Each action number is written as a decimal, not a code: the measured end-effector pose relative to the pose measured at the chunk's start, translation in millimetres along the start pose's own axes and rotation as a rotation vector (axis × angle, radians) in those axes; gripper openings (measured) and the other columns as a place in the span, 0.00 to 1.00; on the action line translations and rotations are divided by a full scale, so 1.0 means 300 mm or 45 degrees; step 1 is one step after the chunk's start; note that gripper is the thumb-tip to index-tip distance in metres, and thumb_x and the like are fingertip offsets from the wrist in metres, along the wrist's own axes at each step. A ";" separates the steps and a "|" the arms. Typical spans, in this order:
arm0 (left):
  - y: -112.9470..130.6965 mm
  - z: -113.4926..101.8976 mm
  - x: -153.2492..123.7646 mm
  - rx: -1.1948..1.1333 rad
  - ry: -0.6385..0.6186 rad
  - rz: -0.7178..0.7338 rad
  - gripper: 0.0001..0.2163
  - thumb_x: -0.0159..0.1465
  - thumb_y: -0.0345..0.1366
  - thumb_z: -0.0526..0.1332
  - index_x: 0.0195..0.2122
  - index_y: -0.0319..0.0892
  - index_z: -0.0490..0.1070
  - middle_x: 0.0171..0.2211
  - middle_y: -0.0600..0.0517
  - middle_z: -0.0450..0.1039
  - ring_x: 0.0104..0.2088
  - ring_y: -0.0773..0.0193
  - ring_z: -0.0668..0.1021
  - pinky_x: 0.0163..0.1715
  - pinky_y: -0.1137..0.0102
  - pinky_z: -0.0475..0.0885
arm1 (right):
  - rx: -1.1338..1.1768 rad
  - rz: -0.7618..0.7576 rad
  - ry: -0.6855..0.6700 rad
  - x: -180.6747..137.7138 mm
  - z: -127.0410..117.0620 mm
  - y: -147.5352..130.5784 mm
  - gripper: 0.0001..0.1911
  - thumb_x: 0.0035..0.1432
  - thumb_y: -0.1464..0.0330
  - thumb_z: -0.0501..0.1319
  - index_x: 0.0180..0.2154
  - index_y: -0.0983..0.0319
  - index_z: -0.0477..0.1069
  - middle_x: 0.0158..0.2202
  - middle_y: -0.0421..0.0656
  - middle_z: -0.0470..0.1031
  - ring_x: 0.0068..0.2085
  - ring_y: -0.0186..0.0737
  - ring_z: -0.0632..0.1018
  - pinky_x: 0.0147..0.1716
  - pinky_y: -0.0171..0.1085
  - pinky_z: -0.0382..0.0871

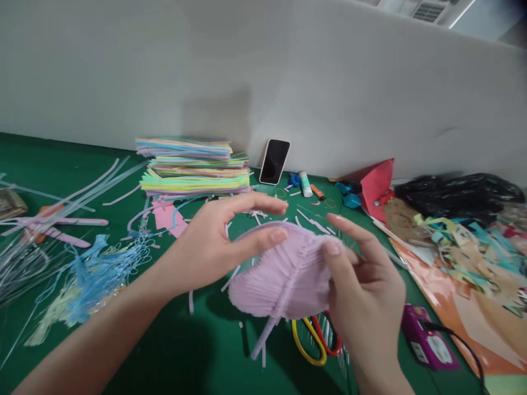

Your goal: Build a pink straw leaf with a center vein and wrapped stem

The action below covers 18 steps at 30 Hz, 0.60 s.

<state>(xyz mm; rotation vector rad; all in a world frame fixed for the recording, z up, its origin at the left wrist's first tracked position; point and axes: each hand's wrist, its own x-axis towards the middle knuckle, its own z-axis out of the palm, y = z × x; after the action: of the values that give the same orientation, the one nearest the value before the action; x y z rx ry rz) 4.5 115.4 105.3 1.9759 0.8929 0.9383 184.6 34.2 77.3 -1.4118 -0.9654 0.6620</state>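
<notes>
I hold a pale pink paper feather (284,280), finely fringed along a central stem, above the green table (197,351). My left hand (214,241) pinches its upper edge between thumb and fingers. My right hand (362,291) grips its right side, thumb on top and forefinger stretched out. The stem points down toward me. Under the feather lie scissors (308,340) with yellow and red handles.
A stack of pastel paper strips (193,170) stands at the back by the wall, with a phone (274,161) leaning beside it. A glue stick (305,184), red paper (376,186), and a black bag (457,195) lie right. Blue fringed scraps (102,269) lie left. A purple device (428,337) sits near right.
</notes>
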 end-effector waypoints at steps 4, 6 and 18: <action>-0.026 0.039 0.005 -0.279 -0.089 -0.274 0.11 0.62 0.43 0.62 0.37 0.42 0.78 0.36 0.51 0.80 0.35 0.64 0.80 0.33 0.72 0.75 | -0.009 0.043 -0.034 -0.010 0.027 0.022 0.18 0.57 0.62 0.64 0.50 0.55 0.70 0.16 0.31 0.59 0.19 0.32 0.65 0.19 0.32 0.63; -0.037 0.054 -0.005 -0.318 -0.089 -0.376 0.11 0.60 0.43 0.64 0.38 0.42 0.78 0.34 0.51 0.80 0.34 0.64 0.80 0.31 0.73 0.74 | 0.021 0.043 -0.049 -0.007 0.036 0.036 0.21 0.57 0.64 0.65 0.52 0.55 0.67 0.21 0.34 0.68 0.25 0.35 0.73 0.25 0.34 0.70; -0.056 0.077 -0.019 -0.321 -0.055 -0.591 0.13 0.57 0.43 0.67 0.41 0.44 0.76 0.30 0.53 0.81 0.31 0.62 0.81 0.29 0.72 0.72 | -0.129 -0.337 -0.284 -0.007 0.031 0.081 0.29 0.54 0.76 0.65 0.55 0.52 0.64 0.40 0.41 0.78 0.42 0.43 0.79 0.42 0.47 0.74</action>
<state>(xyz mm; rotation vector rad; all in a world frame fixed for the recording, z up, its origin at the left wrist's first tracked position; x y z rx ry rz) 16.5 111.1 79.3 1.4815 1.0892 0.6962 179.7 39.2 52.4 -1.2849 -1.3519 0.5863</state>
